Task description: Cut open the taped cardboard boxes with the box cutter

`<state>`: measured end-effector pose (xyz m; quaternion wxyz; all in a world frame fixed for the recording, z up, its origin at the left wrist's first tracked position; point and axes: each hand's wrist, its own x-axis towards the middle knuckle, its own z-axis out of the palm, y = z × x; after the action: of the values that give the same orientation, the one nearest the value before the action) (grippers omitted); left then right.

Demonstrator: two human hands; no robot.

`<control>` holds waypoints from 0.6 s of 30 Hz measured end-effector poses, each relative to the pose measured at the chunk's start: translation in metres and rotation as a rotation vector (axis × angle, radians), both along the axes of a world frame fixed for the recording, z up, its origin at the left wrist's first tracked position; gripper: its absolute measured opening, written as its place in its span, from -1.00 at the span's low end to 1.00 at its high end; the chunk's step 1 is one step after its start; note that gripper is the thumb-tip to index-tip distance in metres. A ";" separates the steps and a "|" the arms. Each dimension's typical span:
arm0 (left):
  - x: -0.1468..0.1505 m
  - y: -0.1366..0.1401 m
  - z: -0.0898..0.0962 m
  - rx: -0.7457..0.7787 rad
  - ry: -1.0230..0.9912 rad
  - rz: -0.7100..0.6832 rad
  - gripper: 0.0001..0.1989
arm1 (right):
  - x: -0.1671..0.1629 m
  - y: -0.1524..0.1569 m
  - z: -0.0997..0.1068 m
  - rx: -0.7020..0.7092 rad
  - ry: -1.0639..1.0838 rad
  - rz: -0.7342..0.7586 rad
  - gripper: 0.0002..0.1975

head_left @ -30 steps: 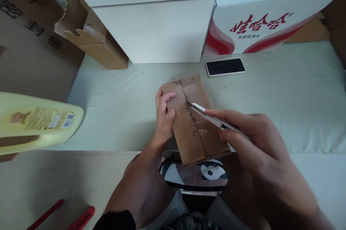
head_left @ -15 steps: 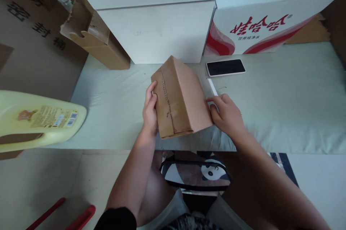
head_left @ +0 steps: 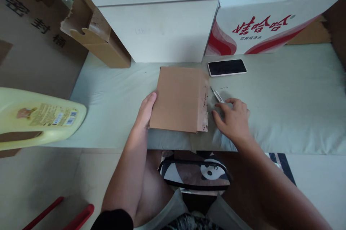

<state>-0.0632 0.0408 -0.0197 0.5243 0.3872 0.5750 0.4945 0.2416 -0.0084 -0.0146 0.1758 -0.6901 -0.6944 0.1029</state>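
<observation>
A brown cardboard box (head_left: 177, 98) lies on the pale green cloth in front of me, its plain broad face up. Along its right edge a narrow flap shows dark marks and a torn lower corner. My left hand (head_left: 147, 109) grips the box at its left edge, with the thumb against that side and the other fingers hidden. To the right, my right hand (head_left: 234, 118) is off the box, fingers bent and apart. Its fingertips are at the near end of a slim, pointed, light-coloured tool, seemingly a utility knife (head_left: 217, 95); whether they touch it I cannot tell.
Behind the box lies a phone (head_left: 227, 67). White cartons (head_left: 162, 35) and a red-and-white carton (head_left: 251, 28) stand at the back. An open narrow box (head_left: 108, 48) with a bottle is at back left, a yellow jug (head_left: 59, 118) at left. The cloth's front edge is near me.
The box has turned from standing tilted, with its seam towards me, to lying with a broad face up. My right hand has let go of it and moved slightly right, its fingers opening.
</observation>
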 end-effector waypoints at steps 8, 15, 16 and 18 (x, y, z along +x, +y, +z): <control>0.008 0.002 0.015 -0.118 -0.161 0.091 -0.44 | 0.005 -0.007 -0.020 -0.070 0.912 0.330 -0.40; 0.010 0.004 0.008 -0.039 -0.214 -0.032 -0.36 | -0.003 -0.010 -0.031 -0.048 0.922 0.498 0.18; 0.011 0.004 0.006 -0.016 -0.177 -0.044 -0.33 | -0.004 -0.010 -0.033 -0.052 0.913 0.487 0.20; 0.012 0.003 0.000 0.036 -0.084 -0.070 -0.30 | -0.006 -0.010 -0.037 -0.040 0.920 0.403 0.20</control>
<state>-0.0513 0.0436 -0.0195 0.5579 0.3955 0.5296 0.5018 0.2354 -0.0182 -0.0517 0.4270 -0.4289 -0.6622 0.4418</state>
